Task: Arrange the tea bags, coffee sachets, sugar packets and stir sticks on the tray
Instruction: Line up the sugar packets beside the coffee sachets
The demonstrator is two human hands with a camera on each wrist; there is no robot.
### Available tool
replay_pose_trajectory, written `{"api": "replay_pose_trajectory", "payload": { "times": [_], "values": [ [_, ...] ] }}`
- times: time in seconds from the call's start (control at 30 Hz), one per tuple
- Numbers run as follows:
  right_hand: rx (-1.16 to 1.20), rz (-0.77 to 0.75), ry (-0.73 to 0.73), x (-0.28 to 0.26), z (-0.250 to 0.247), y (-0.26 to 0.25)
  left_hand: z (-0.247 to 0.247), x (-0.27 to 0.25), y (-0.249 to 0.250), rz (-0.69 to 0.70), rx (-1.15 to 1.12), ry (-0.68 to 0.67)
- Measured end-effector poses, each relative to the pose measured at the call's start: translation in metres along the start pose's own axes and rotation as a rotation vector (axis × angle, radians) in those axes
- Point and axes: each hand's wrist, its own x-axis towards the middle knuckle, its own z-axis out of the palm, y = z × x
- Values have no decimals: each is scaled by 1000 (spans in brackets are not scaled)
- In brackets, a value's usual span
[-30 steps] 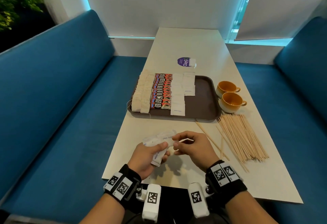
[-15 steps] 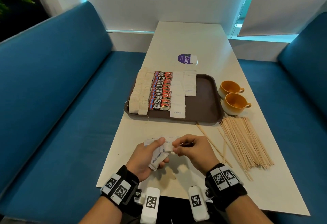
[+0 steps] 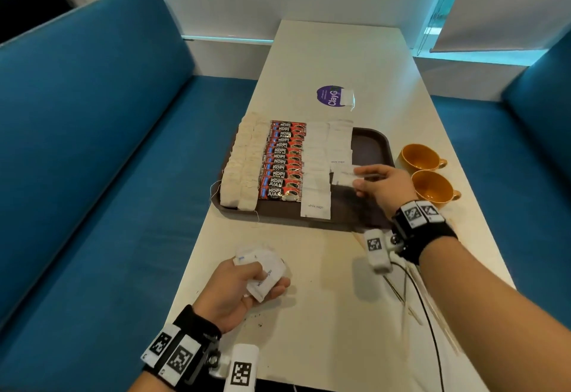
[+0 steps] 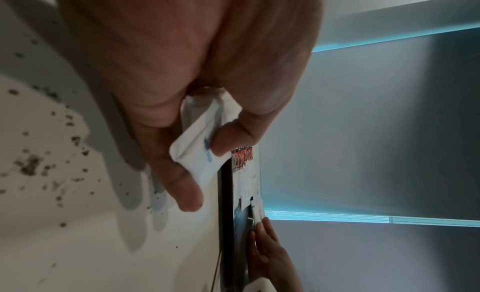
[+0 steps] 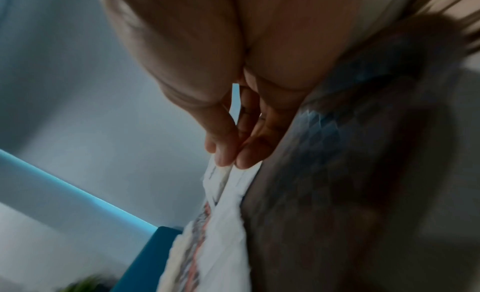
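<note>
Pinching hand: the right hand (image 3: 381, 186) reaches over the brown tray (image 3: 370, 144), thumb and fingertips (image 5: 226, 154) closed on one white sugar packet (image 3: 343, 179) held at the near end of the right-hand packet column.
Holding hand: the left hand (image 3: 244, 286) rests on the white table (image 3: 340, 51) near the front edge, its fingers (image 4: 168, 152) curled round a small bunch of sugar packets (image 3: 262, 271) (one is printed "white sugar"); the thumb clamps the bunch from above.
Change from the earlier frame: half a second ago both hands met over the table in front of the person, the right drawing a packet from the left hand's bunch; now the right hand has carried that packet out to the tray, while the left stays put with the rest.
Tray contents, left to right: two columns of pale tea bags (image 3: 244, 162), one column of red coffee sachets (image 3: 284, 159) marked "KOPI JUAN", then two columns of white packets (image 3: 318, 159), the rightmost shorter; each column overlaps like shingles.
Tray, right part: bare brown surface.
Stir sticks (image 3: 414, 299): wooden, lying off the tray on the table under the right forearm, mostly hidden.
Other items: two orange cups (image 3: 432, 184) just right of the tray; a purple sticker (image 3: 330, 96) beyond it, with one loose white packet partly on it.
</note>
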Motion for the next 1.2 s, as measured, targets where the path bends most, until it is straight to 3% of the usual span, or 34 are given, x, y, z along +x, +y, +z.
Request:
{"api": "replay_pose_trajectory", "payload": {
  "times": [0.27,0.53,0.77,0.97,1.2],
  "values": [
    [-184,44,-75,62,3,-4,-1,2,-7,-12,58,27],
    [-432,48,-104,75,16,-12,0,4,-6,3,41,11],
    [-424,106,-72,75,15,-16,0,4,-7,7,27,9],
    [-261,54,-15,24,11,-33,1,-2,-7,20,-15,27],
    [-174,-56,-225,-93,28,-24,13,-23,-14,53,-61,20]
  ]
}}
